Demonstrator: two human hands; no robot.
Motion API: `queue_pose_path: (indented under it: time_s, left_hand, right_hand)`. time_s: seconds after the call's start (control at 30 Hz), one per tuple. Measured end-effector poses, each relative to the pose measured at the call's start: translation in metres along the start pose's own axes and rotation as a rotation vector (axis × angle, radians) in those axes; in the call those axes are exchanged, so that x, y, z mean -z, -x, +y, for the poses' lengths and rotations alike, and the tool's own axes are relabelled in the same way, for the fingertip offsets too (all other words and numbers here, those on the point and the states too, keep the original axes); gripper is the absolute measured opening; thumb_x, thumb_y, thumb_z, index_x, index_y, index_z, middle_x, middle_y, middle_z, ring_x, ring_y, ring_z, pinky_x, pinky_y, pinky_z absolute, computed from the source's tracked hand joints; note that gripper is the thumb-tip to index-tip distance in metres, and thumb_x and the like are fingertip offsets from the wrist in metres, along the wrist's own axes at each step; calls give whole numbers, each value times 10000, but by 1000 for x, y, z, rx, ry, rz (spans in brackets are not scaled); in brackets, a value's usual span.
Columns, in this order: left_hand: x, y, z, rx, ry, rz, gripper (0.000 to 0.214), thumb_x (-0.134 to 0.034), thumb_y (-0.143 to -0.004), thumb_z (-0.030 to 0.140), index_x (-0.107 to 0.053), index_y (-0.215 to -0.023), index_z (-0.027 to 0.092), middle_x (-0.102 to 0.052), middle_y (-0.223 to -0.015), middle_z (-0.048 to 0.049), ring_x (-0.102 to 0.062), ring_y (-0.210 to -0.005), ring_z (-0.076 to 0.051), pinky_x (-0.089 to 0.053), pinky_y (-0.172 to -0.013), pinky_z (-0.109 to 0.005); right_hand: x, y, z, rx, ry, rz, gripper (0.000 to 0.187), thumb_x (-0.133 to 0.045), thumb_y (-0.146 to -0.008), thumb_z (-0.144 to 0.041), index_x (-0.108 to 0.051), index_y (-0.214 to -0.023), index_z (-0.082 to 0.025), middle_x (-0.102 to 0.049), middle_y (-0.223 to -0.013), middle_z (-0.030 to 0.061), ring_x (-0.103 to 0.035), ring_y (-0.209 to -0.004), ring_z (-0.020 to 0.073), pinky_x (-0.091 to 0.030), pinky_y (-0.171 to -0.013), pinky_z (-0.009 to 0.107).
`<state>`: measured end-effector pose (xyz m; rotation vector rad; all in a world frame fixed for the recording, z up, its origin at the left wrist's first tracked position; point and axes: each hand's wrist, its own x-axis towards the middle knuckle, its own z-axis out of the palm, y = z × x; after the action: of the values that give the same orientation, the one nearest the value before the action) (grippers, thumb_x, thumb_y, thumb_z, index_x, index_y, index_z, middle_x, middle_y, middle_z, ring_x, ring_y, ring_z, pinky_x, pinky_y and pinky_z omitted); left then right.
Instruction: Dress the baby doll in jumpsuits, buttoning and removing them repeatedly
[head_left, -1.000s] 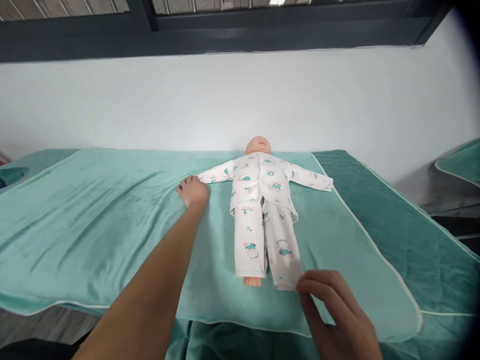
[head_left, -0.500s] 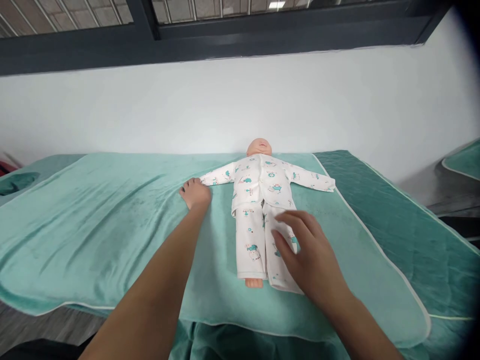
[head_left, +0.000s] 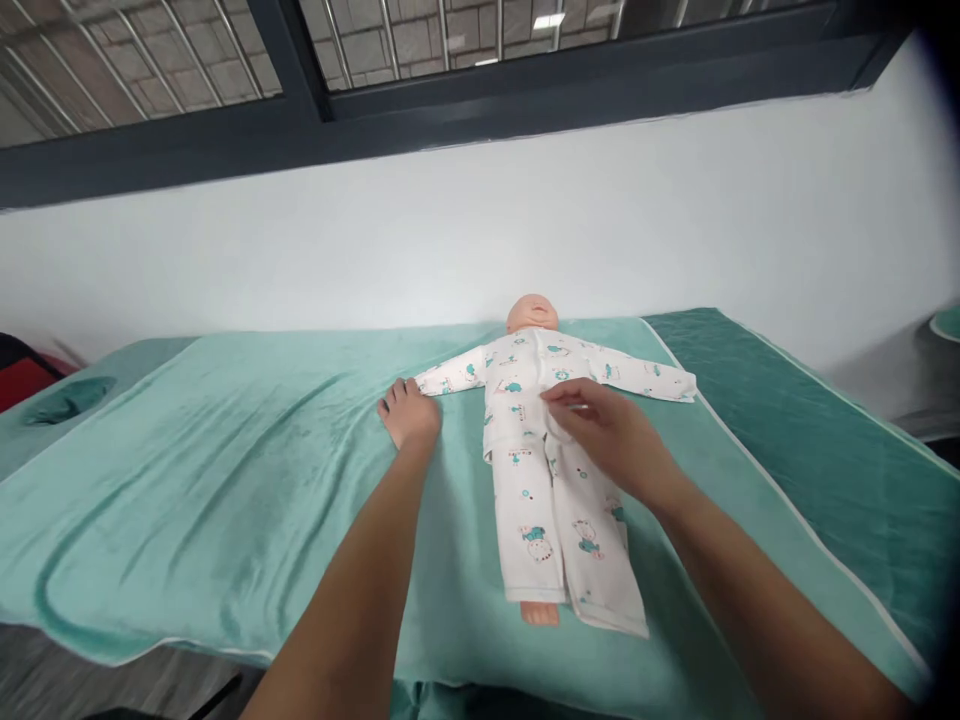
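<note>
A baby doll (head_left: 534,312) lies on its back on a light teal towel (head_left: 225,470), head toward the wall, arms spread. It wears white pyjamas (head_left: 540,500) with teal prints. My left hand (head_left: 409,412) rests on the towel at the cuff of the doll's sleeve, fingers curled down at the cuff. My right hand (head_left: 600,430) hovers over the doll's belly, fingers bent and pinched at the shirt's lower hem. One bare doll foot (head_left: 540,612) sticks out of a trouser leg.
The towel covers a table draped in darker green cloth (head_left: 787,420). A white wall (head_left: 480,220) with a dark window frame rises right behind the doll's head. A red object (head_left: 22,378) shows at the far left.
My right hand went from the trouser cuff up along the leg to the shirt hem at the belly. My left hand stayed at the sleeve cuff. The view tilted up slightly.
</note>
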<state>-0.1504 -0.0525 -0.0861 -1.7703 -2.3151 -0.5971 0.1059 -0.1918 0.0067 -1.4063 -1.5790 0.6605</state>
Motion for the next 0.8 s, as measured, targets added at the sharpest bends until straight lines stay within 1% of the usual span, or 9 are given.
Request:
queue_pose_path:
  time_s: [0.07,0.13,0.27,0.37,0.47,0.53,0.63,0.73,0.8]
  left_hand:
    - [3,6,-2,-15,-25,-33,532,-298,-933,250,-459,-1430,150,-434,-1524,-132,-368,-1402,-265,-237,-1169,-460]
    - [8,15,-5,-31,-55,-86,574,-254,-954,288,-379,-1491,129,-363,-1569,-140,-309,-1449,-267,-206,-1192,-466]
    - [26,38,-16,-90,-102,-196,594,-207,-975,353,-302,-1540,193,-291,-1608,-95,-247,-1487,-284,-190,-1202,-508]
    - [41,58,-25,-130,-113,-226,577,-218,-977,372,-345,-1524,237,-285,-1611,-72,-249,-1489,-286,-204,-1201,-522]
    - [59,89,-36,-155,-91,-220,565,-226,-980,372,-406,-1496,228,-324,-1595,-71,-271,-1483,-275,-218,-1208,-510]
    - [72,124,-48,-200,-65,-202,553,-230,-984,368,-416,-1490,245,-351,-1582,-46,-282,-1482,-246,-221,-1221,-481]
    - [94,196,-77,-268,-25,-176,536,-259,-986,348,-366,-1510,310,-317,-1590,10,-249,-1496,-196,-205,-1244,-450]
    - [108,278,-126,-306,-9,-240,548,-349,-954,287,-375,-1496,361,-291,-1593,27,-206,-1506,-182,-220,-1246,-442]
    - [113,325,-170,-236,-83,-268,578,-405,-905,230,-432,-1467,362,-308,-1587,17,-240,-1495,-188,-256,-1233,-428]
  right_hand:
    - [-3,-20,6,88,71,91,265,-521,-895,-331,-653,-1106,-242,-680,-1197,52,-646,-1050,229,-510,-934,419]
    - [-11,-42,16,164,187,128,352,-489,-911,-337,-613,-1216,-212,-613,-1332,90,-558,-1231,267,-440,-1048,459]
    - [-27,-78,32,235,499,87,526,-415,-955,-363,-469,-1395,-81,-429,-1505,191,-374,-1407,317,-317,-1143,486]
    - [-33,-83,36,243,667,38,537,-349,-985,-381,-461,-1396,-54,-410,-1512,218,-357,-1410,343,-305,-1127,512]
    - [-37,-62,35,295,762,37,547,-277,-1010,-384,-433,-1426,-65,-337,-1561,203,-308,-1436,348,-285,-1127,539]
    - [-40,-35,36,344,801,34,557,-241,-1020,-382,-384,-1466,-81,-261,-1600,175,-248,-1468,338,-241,-1145,563]
    - [-39,12,38,395,814,-33,567,-222,-1025,-396,-336,-1497,-104,-213,-1618,153,-181,-1499,297,-188,-1173,569]
    - [-31,51,46,391,766,-130,581,-224,-1024,-444,-289,-1527,-162,-218,-1621,125,-171,-1504,289,-205,-1164,592]
    - [-20,65,55,402,703,-176,567,-234,-1023,-454,-280,-1535,-214,-215,-1627,93,-173,-1503,296,-227,-1159,593]
